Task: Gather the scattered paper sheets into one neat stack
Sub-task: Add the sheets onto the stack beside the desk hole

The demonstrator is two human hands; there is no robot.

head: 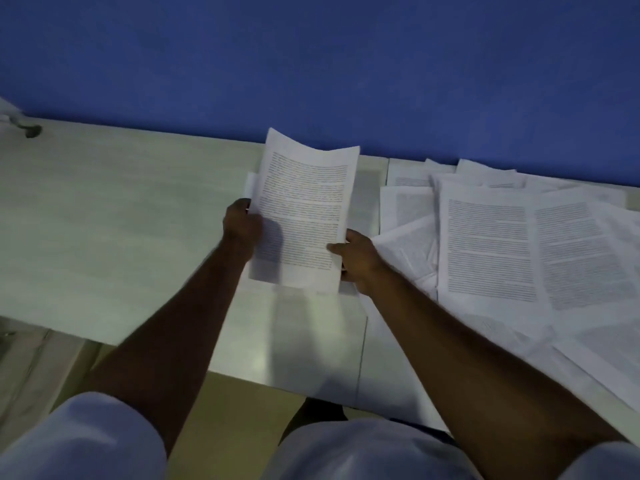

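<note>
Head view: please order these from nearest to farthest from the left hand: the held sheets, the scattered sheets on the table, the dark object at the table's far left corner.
1. Held sheets: in the left hand itself.
2. Scattered sheets: to the right, past the right hand.
3. Dark object: far left corner of the table.

We face a plain blue wall (311,64) in dim light. Against it stands a pale wood-grain table (104,209), and below its near edge we see yellowish floor (235,403).

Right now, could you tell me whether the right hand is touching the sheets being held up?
Touching. The head view shows the right hand gripping the held sheets at their right edge, thumb on the printed face.
</note>
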